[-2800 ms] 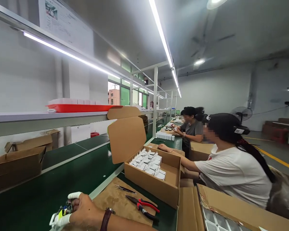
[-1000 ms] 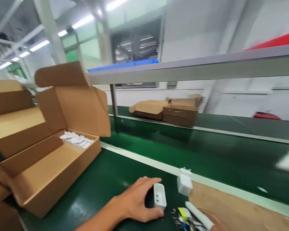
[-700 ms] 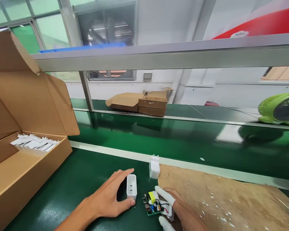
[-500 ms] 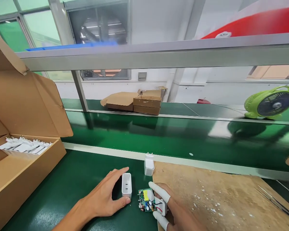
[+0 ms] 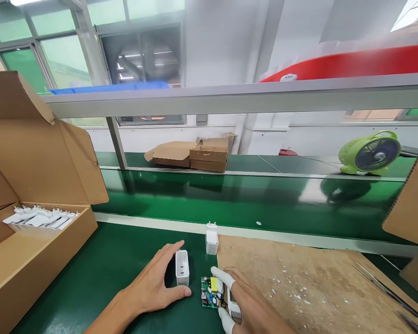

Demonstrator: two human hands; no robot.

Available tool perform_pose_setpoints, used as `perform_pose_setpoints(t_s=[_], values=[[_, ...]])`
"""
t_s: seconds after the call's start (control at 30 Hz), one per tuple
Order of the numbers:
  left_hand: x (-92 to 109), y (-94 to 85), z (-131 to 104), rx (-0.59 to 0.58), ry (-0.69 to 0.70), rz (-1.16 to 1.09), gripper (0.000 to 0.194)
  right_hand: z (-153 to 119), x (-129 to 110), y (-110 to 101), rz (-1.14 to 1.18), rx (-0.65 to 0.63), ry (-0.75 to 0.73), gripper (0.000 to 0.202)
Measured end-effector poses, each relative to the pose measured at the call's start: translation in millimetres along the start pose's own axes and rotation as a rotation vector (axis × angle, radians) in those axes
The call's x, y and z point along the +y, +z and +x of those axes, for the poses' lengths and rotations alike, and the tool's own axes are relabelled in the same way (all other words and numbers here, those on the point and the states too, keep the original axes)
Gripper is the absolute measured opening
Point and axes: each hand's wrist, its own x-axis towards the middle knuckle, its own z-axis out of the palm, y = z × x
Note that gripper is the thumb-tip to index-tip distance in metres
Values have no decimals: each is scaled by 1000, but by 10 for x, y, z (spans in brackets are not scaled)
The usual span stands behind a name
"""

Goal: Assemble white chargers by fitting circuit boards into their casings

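We can read no text, label, brand or number anywhere here. The white charger shell (image 5: 182,267) by our left hand (image 5: 153,287) is blank, the circuit board (image 5: 211,293) under our right hand (image 5: 247,304) shows only unmarked parts, and the cardboard boxes (image 5: 209,155) across the belt carry a faint patch too small and blurred for us to make out.

1. Single head cam, looks forward and down across green bench mat (image 5: 101,273) toward conveyor belt (image 5: 251,202).
2. Close range: hands at bottom edge, shelf rail (image 5: 230,97) overhead.
3. No second view, so no overlap.
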Motion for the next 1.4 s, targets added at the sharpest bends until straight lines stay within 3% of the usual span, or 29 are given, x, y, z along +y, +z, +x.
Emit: perform_pose_setpoints(t_s=[0.1, 0.23, 0.4, 0.63, 1.0, 1.13, 1.4], values=[[3, 43, 5, 49, 17, -17, 93, -16, -45, 35, 21, 179, -89, 65], [-37, 156, 1, 123, 231, -15, 90, -71, -99, 65, 83, 381, -204, 59], [-39, 279, -4, 189, 505, 53, 94, -55, -43, 176, -84, 495, -233, 73], [-9, 265, -17, 223, 583, 128, 93, -17, -38, 251, -212, 593, -366, 74], [86, 268, -64, 216, 625, 195, 92, -37, -148, 241, -266, 510, -346, 87], [66, 286, -54, 231, 600, 226, 97, -52, -160, 229, -268, 489, -328, 79], [86, 270, -68, 235, 609, 255, 96, -122, -358, -10, -293, 406, -288, 65]])
